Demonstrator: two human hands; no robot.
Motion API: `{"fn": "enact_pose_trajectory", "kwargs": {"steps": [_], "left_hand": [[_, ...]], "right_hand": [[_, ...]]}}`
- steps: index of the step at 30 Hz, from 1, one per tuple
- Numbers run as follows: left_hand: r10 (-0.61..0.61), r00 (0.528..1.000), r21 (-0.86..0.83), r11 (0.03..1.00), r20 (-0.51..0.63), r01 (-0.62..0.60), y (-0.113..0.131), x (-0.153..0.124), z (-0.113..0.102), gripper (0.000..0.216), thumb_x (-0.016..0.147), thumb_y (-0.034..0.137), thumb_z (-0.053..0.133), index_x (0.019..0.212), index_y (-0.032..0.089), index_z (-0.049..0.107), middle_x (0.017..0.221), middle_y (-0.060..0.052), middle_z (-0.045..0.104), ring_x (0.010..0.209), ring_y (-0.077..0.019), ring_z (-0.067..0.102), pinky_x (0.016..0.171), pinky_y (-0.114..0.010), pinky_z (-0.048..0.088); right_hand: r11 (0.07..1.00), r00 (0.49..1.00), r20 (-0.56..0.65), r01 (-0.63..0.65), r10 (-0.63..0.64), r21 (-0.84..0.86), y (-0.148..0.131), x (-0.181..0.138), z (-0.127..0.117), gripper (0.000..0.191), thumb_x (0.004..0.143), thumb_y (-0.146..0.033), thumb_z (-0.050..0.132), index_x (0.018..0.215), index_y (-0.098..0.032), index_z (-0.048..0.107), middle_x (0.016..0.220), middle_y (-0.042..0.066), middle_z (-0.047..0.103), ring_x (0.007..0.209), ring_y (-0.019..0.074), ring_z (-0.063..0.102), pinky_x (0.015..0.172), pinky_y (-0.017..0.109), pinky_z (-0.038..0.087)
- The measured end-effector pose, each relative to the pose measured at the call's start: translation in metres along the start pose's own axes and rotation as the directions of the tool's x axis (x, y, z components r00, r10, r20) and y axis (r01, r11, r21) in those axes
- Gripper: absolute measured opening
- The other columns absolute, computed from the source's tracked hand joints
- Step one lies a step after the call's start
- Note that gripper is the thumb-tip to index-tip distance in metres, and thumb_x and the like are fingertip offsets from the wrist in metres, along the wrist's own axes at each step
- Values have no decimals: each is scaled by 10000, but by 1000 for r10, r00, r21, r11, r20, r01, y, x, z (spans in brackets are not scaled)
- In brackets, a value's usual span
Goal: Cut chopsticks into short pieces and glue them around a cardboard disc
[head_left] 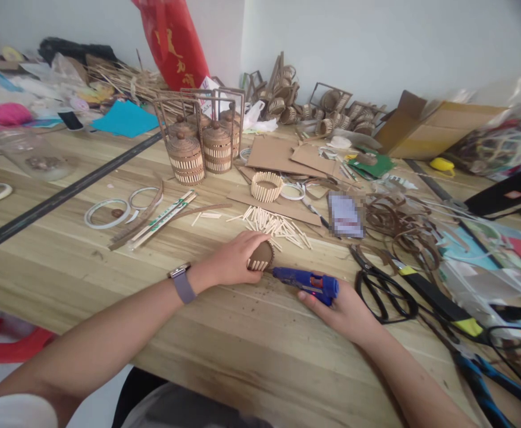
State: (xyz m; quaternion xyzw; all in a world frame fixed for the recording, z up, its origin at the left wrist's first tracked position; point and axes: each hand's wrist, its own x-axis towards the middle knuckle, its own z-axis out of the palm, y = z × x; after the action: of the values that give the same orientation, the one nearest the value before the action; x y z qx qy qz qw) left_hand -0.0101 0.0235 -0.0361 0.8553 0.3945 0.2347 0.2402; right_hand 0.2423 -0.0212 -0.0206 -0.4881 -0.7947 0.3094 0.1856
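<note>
A: Where is the round brown base [264,252] sitting in my view?

B: I am seeing it at the middle of the scene, with my left grip [236,260] curving around its left side; thumb and fingers are standing apart by the base's width, holding it. Short pale sticks [259,266] are lining part of its near edge.

A: And my right grip [347,310]?

B: It is wrapping around the blue glue gun [303,279], whose nozzle is pointing left at the base; whether they are touching, I am not able to tell.

A: What is lying about them?

B: Loose sticks [278,224] are lying on the surface [242,356] just beyond, a stick ring [266,191] is standing farther off, and black-handled scissors [388,297] are resting at right.
</note>
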Motion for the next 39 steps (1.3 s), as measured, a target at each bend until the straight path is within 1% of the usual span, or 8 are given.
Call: {"fn": "enact_pose_trajectory", "kwargs": {"steps": [8, 22, 26, 29, 32, 35, 37, 39], "left_hand": [[0, 1000, 1, 1000, 1, 0, -1, 0, 0, 749, 666, 150, 670, 1357, 164, 382, 1402, -164, 451, 1321, -292, 405, 1105, -464, 358], [15, 1000, 3, 1000, -2, -15, -3, 0, 2, 752, 673, 168, 671, 1364, 183, 374, 1404, -153, 453, 1324, -293, 403, 1099, -469, 362], [3, 1000, 1, 1000, 3, -3, -2, 1, 1, 748, 678, 178, 683, 1362, 180, 379, 1399, -155, 459, 1316, -297, 412, 1091, -473, 370], [5, 1000, 10, 1000, -7, -5, -3, 1, 2, 741, 688, 189, 684, 1363, 210, 379, 1392, -140, 467, 1307, -296, 424, 1081, -480, 379], [13, 1000, 15, 1000, -14, -13, -4, 1, 3, 744, 677, 180, 688, 1356, 210, 385, 1379, -136, 479, 1301, -296, 429, 1079, -480, 382], [22, 1000, 15, 1000, -10, -22, -4, 1, 3, 740, 668, 162, 684, 1347, 190, 391, 1382, -146, 474, 1302, -299, 427, 1083, -472, 381], [22, 1000, 15, 1000, -12, -22, -4, 1, 3, 731, 673, 150, 671, 1347, 186, 391, 1386, -147, 470, 1306, -295, 424, 1087, -463, 379], [23, 1000, 13, 1000, -13, -23, -3, 1, 3, 729, 673, 141, 662, 1348, 189, 390, 1387, -143, 469, 1310, -291, 421, 1092, -460, 374]], "right_hand": [[1000, 1000, -24, 4, -4, -3, 0, 0, 1, 287, 850, -424, 541, 952, -190, 672, 892, 79, 748, 839, 251, 696, 748, 340, 557], [999, 999, -43, -15, 14, -34, 0, 0, 2, 293, 845, -444, 530, 885, -181, 652, 817, 76, 729, 735, 236, 684, 666, 321, 546], [999, 989, -142, -35, 30, -34, 3, 0, 0, 301, 843, -449, 530, 900, -187, 668, 821, 82, 731, 783, 255, 684, 700, 343, 549], [997, 981, -181, -53, 63, 59, 5, -2, -8, 339, 830, -509, 547, 890, -198, 668, 825, 74, 728, 756, 239, 668, 677, 337, 547], [961, 987, 39, -159, 154, 226, 2, -5, -18, 460, 791, -645, 555, 773, -190, 620, 642, 35, 654, 545, 161, 584, 500, 270, 486], [876, 934, 321, -283, 158, 390, -5, -6, -23, 518, 729, -702, 599, 816, -193, 567, 681, 35, 664, 532, 133, 564, 505, 259, 484], [837, 898, 413, -337, 148, 432, -8, -5, -23, 519, 724, -697, 612, 859, -200, 540, 741, 49, 684, 571, 137, 586, 549, 270, 506], [865, 893, 418, -337, 168, 371, -9, -4, -23, 485, 764, -679, 579, 851, -203, 537, 717, 34, 667, 571, 136, 583, 525, 253, 489]]}}
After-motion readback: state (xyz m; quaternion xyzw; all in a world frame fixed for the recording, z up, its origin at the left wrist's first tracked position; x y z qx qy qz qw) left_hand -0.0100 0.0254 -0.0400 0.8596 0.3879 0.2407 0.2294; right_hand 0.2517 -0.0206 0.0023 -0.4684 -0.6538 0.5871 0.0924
